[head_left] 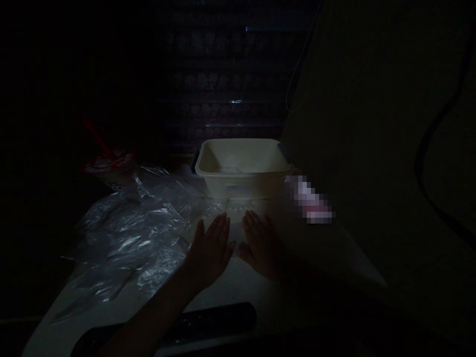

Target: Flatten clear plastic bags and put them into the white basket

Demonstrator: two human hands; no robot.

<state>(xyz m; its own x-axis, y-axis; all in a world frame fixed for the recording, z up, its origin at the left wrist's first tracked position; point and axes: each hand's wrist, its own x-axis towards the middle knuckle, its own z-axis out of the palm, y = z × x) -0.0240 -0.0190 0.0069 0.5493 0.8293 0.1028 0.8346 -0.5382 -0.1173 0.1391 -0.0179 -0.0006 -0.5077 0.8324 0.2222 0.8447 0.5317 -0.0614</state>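
The picture is very dark. My left hand (211, 248) lies palm down on the pale tabletop, its fingers stretched forward and slightly apart. Opposite it, my right hand (262, 248) rests the same way, with fingers extended and the thumb pointing inward. Under and between the hands is something thin and faintly shiny, perhaps clear plastic; I cannot make out its outline. Just beyond my fingertips stands a cream plastic tub (243, 187) with dark handles. Crumpled clear plastic bags (145, 233) spread out to the left of my left hand.
At the back left is a cup (111, 166) with a red patterned lid and a red straw. A long black object (219, 320) lies along the near edge, partly behind my left forearm. A pixelated patch covers something to the right. A dark cord (420, 163) hangs at far right.
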